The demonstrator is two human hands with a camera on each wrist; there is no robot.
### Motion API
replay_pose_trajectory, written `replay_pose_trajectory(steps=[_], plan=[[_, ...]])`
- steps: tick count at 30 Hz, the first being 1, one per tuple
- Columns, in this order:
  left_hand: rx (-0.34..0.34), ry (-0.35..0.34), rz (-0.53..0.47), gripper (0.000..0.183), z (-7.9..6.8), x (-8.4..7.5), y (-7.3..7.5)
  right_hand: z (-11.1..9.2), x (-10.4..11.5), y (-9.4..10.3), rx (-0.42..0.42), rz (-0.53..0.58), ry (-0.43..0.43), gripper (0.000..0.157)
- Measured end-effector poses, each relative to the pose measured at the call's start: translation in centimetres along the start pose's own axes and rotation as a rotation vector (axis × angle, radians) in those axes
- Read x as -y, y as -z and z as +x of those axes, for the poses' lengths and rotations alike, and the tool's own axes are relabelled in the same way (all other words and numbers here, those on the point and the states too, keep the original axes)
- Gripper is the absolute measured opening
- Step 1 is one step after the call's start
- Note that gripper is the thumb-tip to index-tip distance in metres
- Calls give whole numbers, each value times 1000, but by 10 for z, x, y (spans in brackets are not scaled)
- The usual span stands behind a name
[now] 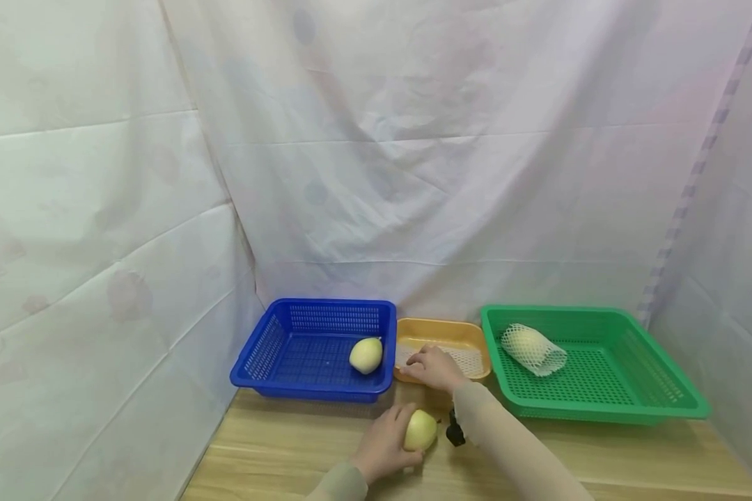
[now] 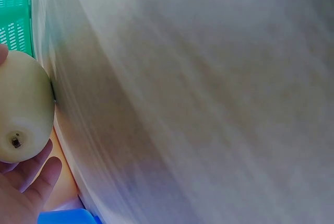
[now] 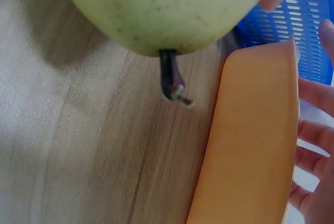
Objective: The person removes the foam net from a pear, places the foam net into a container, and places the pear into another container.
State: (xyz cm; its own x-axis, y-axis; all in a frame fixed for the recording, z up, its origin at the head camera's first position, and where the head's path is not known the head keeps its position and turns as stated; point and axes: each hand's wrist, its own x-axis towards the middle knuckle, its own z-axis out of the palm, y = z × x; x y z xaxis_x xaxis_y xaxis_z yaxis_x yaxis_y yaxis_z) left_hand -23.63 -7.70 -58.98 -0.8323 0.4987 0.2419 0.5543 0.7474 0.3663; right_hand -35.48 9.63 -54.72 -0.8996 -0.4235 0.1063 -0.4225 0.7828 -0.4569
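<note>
Pale-green pear [image 1: 423, 431] sits inside the curled left fingers [image 1: 402, 419].

Right hand [image 1: 434, 367] hides part of orange tray's [image 1: 439, 332] near rim. Tabletop's [image 1: 276, 445] near edge cut off; pear [image 1: 421, 431] cropped, both wrist views.

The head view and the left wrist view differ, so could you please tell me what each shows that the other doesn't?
Only head: the right hand, wooden table, netted pear and loose pear.
Only left wrist: the dark blossom end of the held pear.
Both: that pear, the left hand, the pale cloth, the green basket and the blue basket.
</note>
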Motion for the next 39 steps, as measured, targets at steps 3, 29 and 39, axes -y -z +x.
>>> replay_pose_trajectory(steps=[3,29,39], plan=[[-2,3,4,79,-1,0,0,-2,-1,-2,33,-22,-26,43],[26,37,-38,80,0,-1,-1,-14,-3,12,46,-35,-132,54],[11,20,-31,80,0,1,-3,-25,1,27,25,-44,-98,50]])
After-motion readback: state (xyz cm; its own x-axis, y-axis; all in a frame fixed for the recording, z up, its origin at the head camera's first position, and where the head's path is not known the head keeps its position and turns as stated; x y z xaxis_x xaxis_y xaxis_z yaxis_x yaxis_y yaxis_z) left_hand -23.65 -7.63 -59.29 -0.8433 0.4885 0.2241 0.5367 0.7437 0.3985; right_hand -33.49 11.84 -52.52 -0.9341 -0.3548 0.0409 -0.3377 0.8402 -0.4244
